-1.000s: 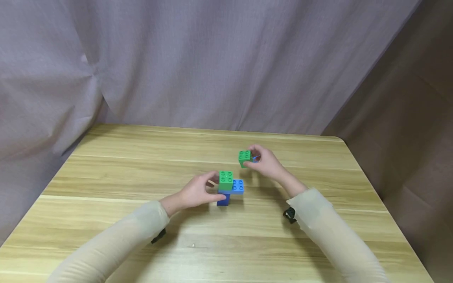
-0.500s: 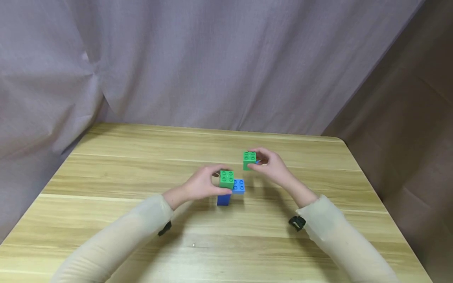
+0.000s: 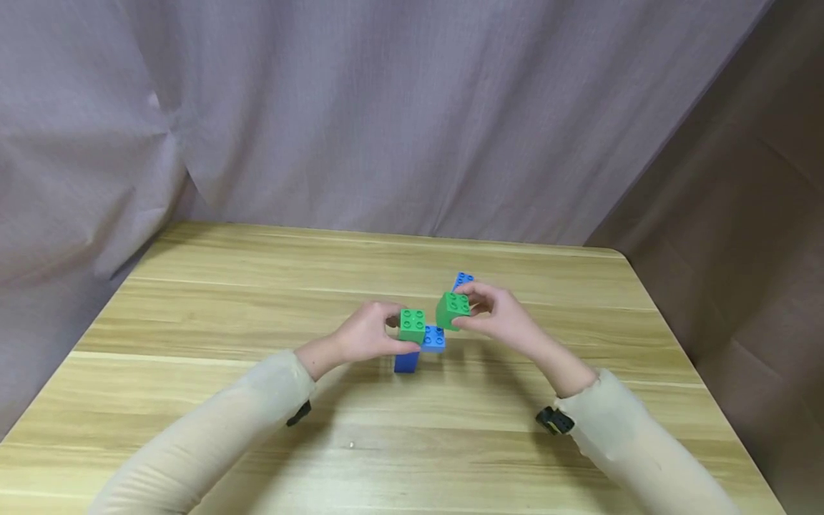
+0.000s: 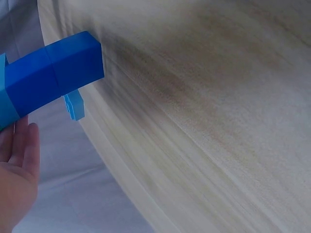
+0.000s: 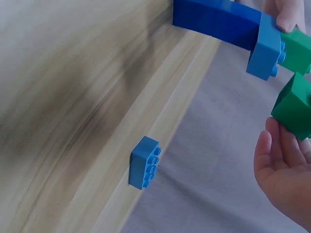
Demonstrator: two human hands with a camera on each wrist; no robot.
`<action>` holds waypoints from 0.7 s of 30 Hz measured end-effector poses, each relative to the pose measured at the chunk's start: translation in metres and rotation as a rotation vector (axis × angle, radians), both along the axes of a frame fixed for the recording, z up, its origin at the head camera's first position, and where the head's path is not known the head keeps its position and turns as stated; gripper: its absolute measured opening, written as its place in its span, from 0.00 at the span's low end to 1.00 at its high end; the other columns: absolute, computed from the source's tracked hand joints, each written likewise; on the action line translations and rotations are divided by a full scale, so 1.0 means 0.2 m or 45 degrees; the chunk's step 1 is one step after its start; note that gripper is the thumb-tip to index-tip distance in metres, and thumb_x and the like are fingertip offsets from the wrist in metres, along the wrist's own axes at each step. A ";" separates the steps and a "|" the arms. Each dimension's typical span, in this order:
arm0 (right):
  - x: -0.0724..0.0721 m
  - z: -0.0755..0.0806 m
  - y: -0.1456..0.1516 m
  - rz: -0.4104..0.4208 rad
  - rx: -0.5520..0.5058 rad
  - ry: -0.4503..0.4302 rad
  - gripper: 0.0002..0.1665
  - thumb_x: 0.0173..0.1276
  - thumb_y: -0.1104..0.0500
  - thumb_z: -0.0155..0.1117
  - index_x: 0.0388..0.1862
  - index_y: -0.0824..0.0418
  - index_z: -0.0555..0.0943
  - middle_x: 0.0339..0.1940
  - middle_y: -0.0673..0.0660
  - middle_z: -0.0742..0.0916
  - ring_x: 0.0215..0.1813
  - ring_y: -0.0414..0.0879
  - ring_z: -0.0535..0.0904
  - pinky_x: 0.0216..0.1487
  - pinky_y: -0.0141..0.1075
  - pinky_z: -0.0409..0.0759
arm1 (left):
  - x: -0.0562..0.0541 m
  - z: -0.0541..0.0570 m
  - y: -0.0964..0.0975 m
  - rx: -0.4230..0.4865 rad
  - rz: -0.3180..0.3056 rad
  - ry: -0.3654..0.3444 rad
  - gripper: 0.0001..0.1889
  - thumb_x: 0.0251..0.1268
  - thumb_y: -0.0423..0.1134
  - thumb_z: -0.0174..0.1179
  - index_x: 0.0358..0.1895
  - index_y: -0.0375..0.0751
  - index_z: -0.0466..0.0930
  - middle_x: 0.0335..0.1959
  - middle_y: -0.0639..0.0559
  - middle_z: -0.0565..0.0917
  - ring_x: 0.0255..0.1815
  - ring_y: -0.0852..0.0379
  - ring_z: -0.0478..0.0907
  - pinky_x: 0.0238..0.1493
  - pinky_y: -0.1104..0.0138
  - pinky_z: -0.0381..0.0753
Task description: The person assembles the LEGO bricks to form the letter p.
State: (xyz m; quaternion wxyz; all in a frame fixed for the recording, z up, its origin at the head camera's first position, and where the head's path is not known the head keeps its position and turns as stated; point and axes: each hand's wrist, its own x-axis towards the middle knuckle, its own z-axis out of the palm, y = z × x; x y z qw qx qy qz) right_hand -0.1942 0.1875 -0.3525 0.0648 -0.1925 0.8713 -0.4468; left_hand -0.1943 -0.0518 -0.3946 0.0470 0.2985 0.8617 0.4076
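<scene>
A small tower of toy building bricks stands on the table. Dark blue bricks (image 5: 217, 20) form its column, topped by a light blue brick (image 3: 434, 340) that juts out to the right with bare studs. On that brick's left half sits a green brick (image 3: 412, 327), gripped between thumb and fingers of my left hand (image 3: 370, 335). My right hand (image 3: 505, 316) pinches another green brick (image 3: 448, 312), tilted, just above and behind the bare studs. In the right wrist view this brick's hollow underside faces the tower.
Behind the right hand a loose light blue brick (image 5: 141, 163) lies on the wooden table (image 3: 257, 279), studs up. A grey curtain (image 3: 386, 121) hangs beyond the table's back edge, and a darker one (image 3: 740, 214) at the right.
My right hand has brought its green brick nearer the tower and tilted it, uncovering the loose light blue brick behind. My left hand has slid right, reaching further round the tower's top.
</scene>
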 end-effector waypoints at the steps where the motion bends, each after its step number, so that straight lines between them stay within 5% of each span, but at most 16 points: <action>1: 0.01 0.00 0.00 0.015 0.010 0.000 0.24 0.57 0.63 0.68 0.52 0.69 0.75 0.40 0.64 0.84 0.38 0.45 0.78 0.42 0.35 0.79 | 0.00 0.00 0.00 0.001 -0.002 -0.010 0.16 0.46 0.45 0.72 0.37 0.41 0.82 0.32 0.52 0.86 0.35 0.61 0.81 0.40 0.73 0.82; 12: 0.04 -0.02 -0.02 0.093 0.123 0.052 0.25 0.56 0.63 0.69 0.53 0.67 0.77 0.40 0.61 0.85 0.41 0.47 0.79 0.47 0.44 0.82 | 0.00 0.00 0.00 0.038 -0.013 -0.052 0.16 0.47 0.42 0.72 0.37 0.38 0.81 0.31 0.50 0.86 0.34 0.57 0.82 0.38 0.76 0.81; 21: 0.07 0.00 -0.02 0.130 0.260 0.131 0.24 0.58 0.59 0.69 0.54 0.64 0.78 0.43 0.58 0.86 0.43 0.48 0.80 0.46 0.40 0.80 | 0.01 0.00 0.00 0.082 -0.008 -0.075 0.16 0.46 0.40 0.72 0.37 0.36 0.81 0.31 0.46 0.86 0.32 0.56 0.83 0.37 0.76 0.83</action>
